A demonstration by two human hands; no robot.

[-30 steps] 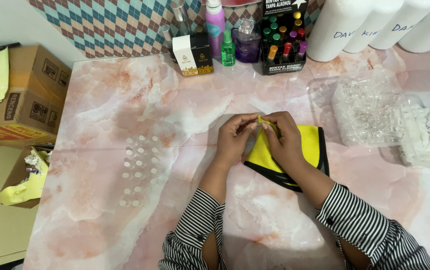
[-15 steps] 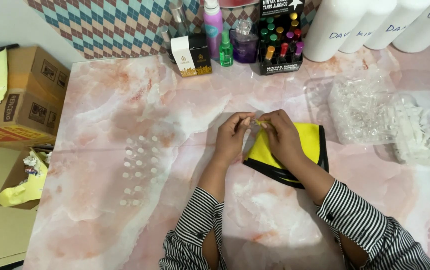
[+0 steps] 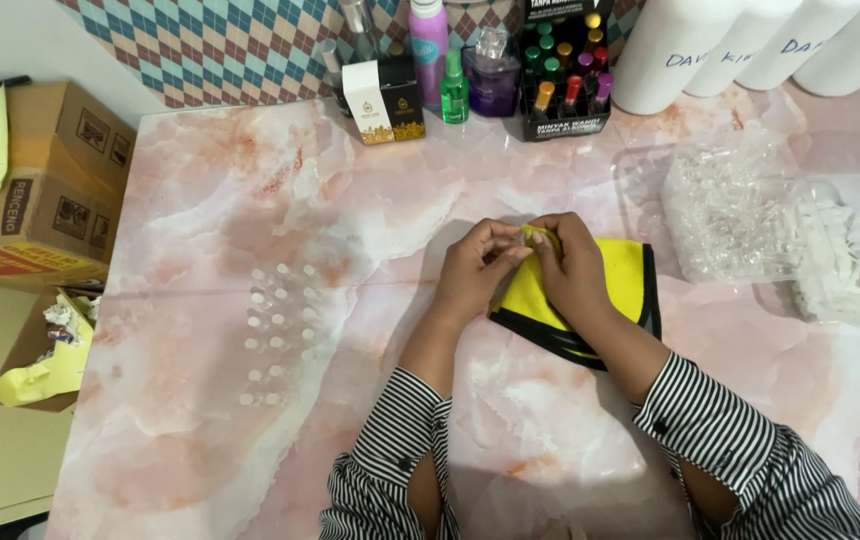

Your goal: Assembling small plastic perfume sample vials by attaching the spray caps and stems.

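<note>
My left hand (image 3: 474, 268) and my right hand (image 3: 568, 262) meet above a yellow cloth with a black border (image 3: 622, 285) on the marble-patterned table (image 3: 200, 430). Together their fingertips pinch a tiny clear vial (image 3: 527, 236), mostly hidden between the fingers. My right hand rests over the cloth's left part; my left hand is just off its left edge. Both sleeves are black-and-white striped.
Several small clear vials (image 3: 278, 330) stand in rows left of my hands. Clear bags of small plastic parts (image 3: 750, 215) and white caps (image 3: 840, 265) lie at right. Bottles, a small box (image 3: 383, 100) and white cylinders (image 3: 670, 45) line the back. Cardboard boxes (image 3: 40, 190) sit off the table's left edge.
Both hands stay together over the cloth with only slight finger movement on the small vial; nothing else has moved.
</note>
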